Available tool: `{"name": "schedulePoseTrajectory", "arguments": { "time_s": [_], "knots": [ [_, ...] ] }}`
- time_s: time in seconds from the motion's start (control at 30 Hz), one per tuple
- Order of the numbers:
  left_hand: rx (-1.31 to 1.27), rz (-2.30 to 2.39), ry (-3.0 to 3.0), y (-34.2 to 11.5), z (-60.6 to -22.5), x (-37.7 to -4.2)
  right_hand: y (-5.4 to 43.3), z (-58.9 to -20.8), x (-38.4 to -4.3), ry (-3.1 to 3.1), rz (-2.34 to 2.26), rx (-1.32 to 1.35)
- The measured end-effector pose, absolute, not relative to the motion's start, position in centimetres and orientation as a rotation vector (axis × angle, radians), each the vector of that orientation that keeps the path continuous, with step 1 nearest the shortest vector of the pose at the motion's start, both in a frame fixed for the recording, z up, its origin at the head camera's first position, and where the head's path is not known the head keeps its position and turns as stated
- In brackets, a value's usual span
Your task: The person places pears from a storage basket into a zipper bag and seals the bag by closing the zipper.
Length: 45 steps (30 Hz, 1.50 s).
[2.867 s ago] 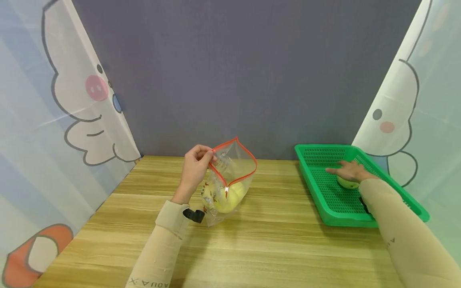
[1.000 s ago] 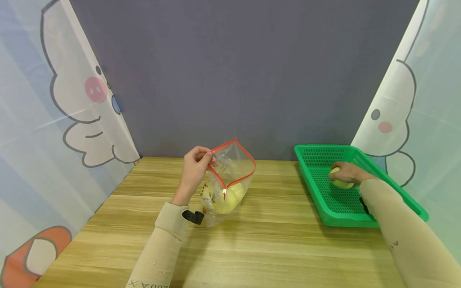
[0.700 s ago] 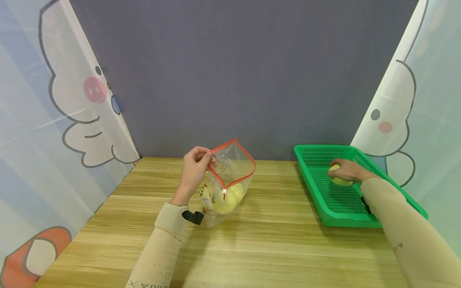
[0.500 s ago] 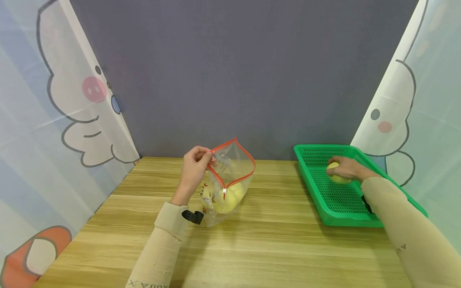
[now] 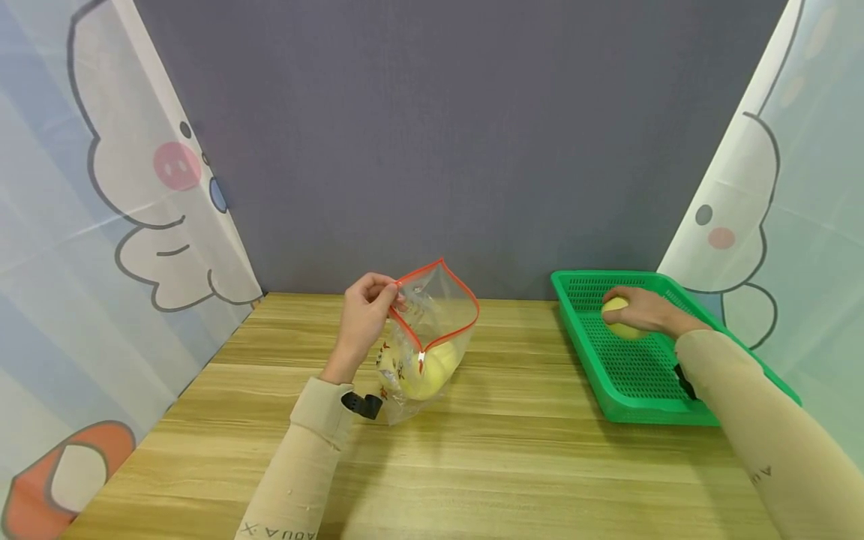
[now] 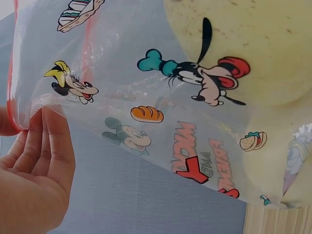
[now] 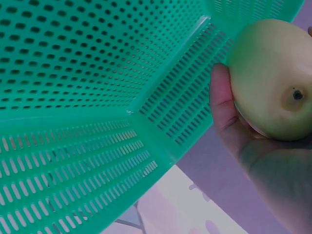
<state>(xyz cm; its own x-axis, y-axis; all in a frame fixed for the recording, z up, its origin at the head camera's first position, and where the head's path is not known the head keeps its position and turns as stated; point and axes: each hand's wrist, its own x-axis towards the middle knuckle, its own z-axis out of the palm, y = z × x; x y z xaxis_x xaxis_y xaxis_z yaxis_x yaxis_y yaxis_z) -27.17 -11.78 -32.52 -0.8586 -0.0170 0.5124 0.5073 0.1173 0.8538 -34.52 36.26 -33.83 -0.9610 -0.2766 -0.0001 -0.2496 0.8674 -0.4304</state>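
Note:
My left hand [image 5: 367, 307] pinches the red-edged mouth of a clear zip bag [image 5: 439, 300] with cartoon prints. Its mouth gapes, and the white slider hangs at the near corner. Inside sit several yellow fruits [image 5: 432, 371]; brown specks show on one in the left wrist view. At the right, my right hand [image 5: 644, 309] grips a round yellow-green pear [image 7: 273, 83], fingers and thumb wrapped around its sides, over the green basket [image 5: 610, 401]. The pear's dark-dotted end faces the right wrist camera. No other fruit shows in the basket.
The wooden table [image 5: 513, 457] stretches between the bag and the basket. A dark grey cloth [image 5: 466, 142] stands behind it, with cartoon-printed curtains [image 5: 74, 225] on both sides. The basket's raised left wall lies between the pear and the bag.
My right hand first reached over the pear with spread fingers, then closed around it and has moved it up and left inside the basket's outline. My left hand and the bag have hardly moved.

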Motion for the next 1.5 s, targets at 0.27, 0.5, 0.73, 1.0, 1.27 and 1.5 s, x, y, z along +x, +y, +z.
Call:
{"name": "schedulePoseTrajectory", "arguments": {
  "time_s": [0.27,0.5,0.73,1.0,1.27,1.5],
  "knots": [
    [-0.475,-1.805,-2.000,-11.7,-32.5,-27.2,35.4,-33.2,-34.0,2.981,-0.736,-0.454],
    [-0.480,-1.809,-2.001,-11.7,-32.5,-27.2,34.6,-32.6,-33.6,2.949,-0.787,-0.444],
    [-0.487,-1.811,-1.996,-11.7,-32.5,-27.3,33.5,-31.9,-33.3,2.944,-0.835,-0.469],
    [-0.483,-1.810,-2.007,-11.7,-32.4,-27.3,31.9,-30.9,-32.5,2.938,-0.854,-0.482],
    [-0.484,-1.788,-2.015,-11.7,-32.4,-27.1,30.1,-30.2,-31.9,2.952,-0.870,-0.527],
    [-0.475,-1.784,-2.025,-11.9,-32.4,-26.9,28.7,-29.9,-31.5,2.945,-0.902,-0.590]
  ]
}}
